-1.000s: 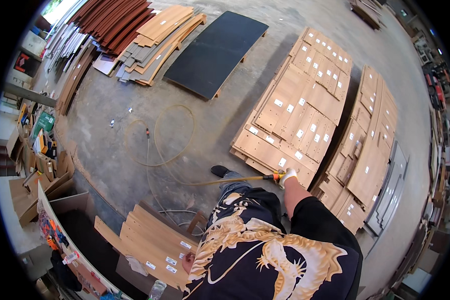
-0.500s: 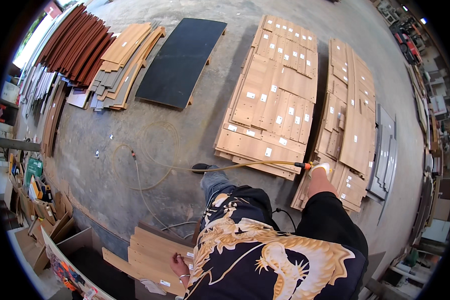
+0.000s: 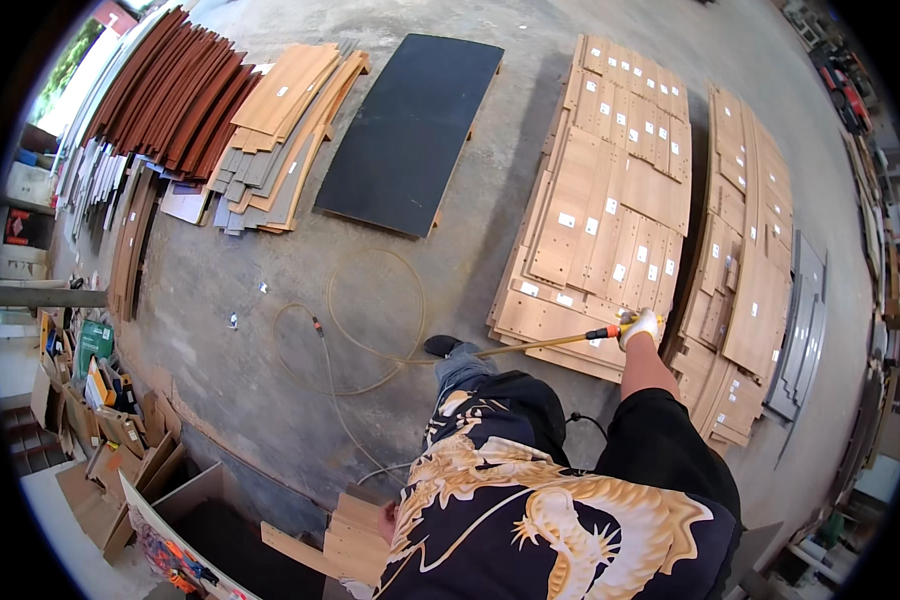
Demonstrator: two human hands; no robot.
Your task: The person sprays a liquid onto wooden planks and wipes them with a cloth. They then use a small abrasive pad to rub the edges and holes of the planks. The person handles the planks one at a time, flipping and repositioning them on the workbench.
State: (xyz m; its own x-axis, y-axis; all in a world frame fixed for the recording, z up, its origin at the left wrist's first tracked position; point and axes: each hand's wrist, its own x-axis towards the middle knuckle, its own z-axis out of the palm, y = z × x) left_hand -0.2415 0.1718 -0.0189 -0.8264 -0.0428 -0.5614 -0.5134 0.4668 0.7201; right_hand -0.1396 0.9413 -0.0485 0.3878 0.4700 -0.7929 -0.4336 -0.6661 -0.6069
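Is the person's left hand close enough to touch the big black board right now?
Probably not: the left hand is low by some wooden boards, while the black board lies well away across the floor, with a yellowish hose looping between them.

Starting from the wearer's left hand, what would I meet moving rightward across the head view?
Left hand → dark shoe → orange-and-black hose connector → white-gloved right hand → narrower stack of light wood panels → grey panels.
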